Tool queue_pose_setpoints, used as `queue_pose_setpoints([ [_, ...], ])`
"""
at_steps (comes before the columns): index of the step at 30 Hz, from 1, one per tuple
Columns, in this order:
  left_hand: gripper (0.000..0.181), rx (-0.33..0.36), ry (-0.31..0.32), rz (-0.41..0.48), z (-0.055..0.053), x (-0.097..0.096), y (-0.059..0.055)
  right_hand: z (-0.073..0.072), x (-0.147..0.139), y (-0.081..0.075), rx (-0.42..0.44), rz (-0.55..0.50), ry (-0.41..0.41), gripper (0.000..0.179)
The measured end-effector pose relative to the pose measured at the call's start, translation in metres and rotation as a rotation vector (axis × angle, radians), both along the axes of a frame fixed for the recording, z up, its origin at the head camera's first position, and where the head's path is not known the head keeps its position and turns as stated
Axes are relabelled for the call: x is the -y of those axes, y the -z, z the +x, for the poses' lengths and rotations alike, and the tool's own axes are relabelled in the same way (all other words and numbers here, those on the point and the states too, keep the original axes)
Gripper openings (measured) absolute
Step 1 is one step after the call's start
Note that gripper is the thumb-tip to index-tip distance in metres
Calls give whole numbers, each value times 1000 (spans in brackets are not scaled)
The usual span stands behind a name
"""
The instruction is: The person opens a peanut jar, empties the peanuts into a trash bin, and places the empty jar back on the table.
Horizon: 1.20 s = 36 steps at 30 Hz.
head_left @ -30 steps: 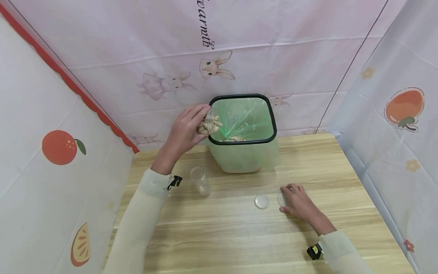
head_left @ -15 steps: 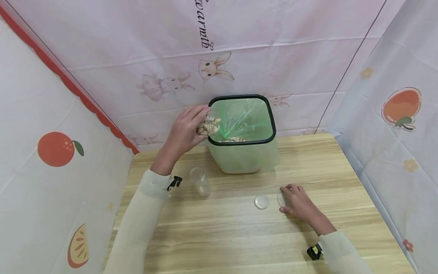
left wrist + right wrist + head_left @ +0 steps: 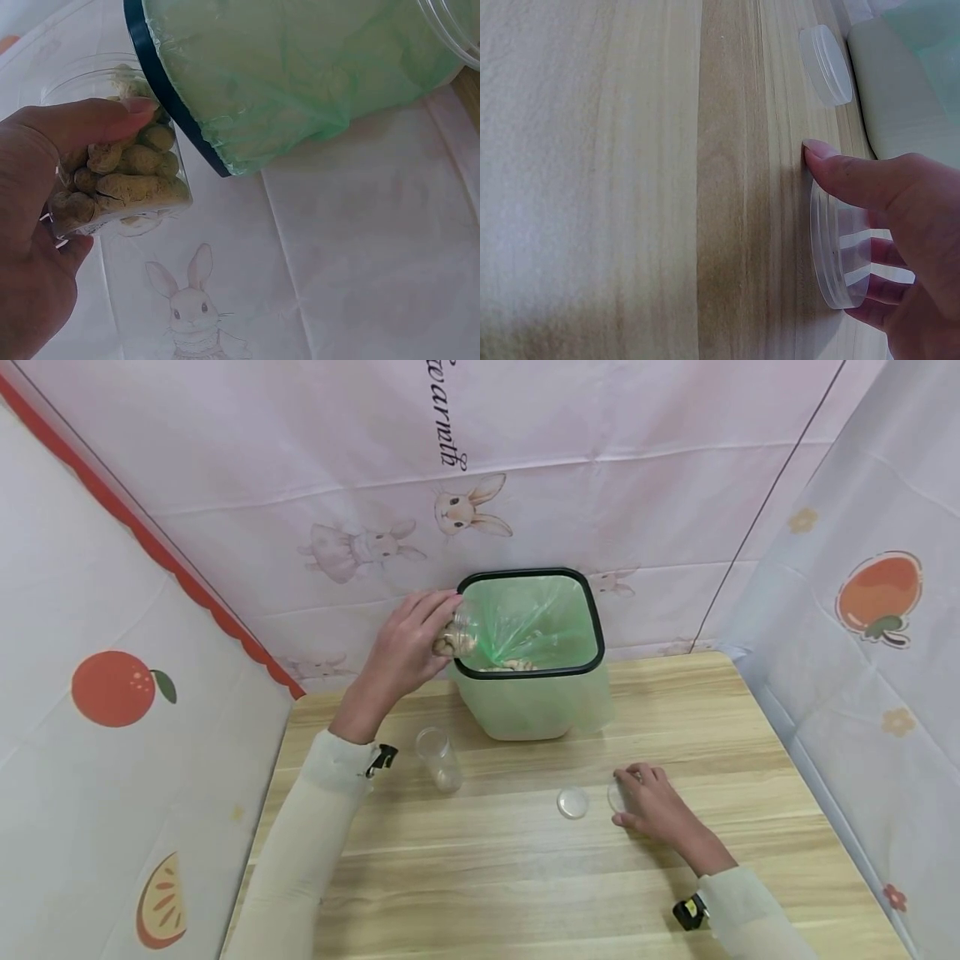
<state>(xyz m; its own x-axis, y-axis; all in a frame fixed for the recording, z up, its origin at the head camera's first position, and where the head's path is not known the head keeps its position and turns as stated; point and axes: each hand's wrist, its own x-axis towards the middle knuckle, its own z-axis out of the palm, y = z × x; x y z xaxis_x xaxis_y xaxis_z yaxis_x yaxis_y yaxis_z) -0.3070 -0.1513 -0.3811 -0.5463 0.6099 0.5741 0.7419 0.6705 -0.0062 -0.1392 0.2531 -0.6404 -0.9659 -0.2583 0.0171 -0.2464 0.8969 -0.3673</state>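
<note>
A clear jar of peanuts (image 3: 120, 169) is in my left hand (image 3: 405, 639), tilted with its mouth over the left rim of the bin (image 3: 536, 710). Thumb and fingers grip the jar from the side. Inside the bin's green bag (image 3: 540, 618), some peanuts (image 3: 517, 666) show near the front wall. On the table at right, my right hand (image 3: 656, 806) has its fingers and thumb curled round a clear round lid (image 3: 829, 251). The hand partly covers that lid in the head view. A second clear lid (image 3: 573, 802) lies just left of it.
A clear empty-looking jar (image 3: 439, 760) stands in front of the bin, to the left. The bin is at the back of the wooden table (image 3: 465, 877), against a printed cloth wall (image 3: 300, 460). Similar cloth walls flank both sides.
Peanuts that showed at the held jar's mouth have shifted, and fewer show there now. Both hands, the lids and the bin stay in about the same places.
</note>
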Motion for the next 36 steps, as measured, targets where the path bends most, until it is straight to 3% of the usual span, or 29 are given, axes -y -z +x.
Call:
queue_pose_setpoints([
  [12,77,-5,2,10,0,1,0,-2,1,0,-1,-3,3,76],
  [36,76,-113,-1,-63,-1,0,-1,-1,0,1,2,-13,5,77],
])
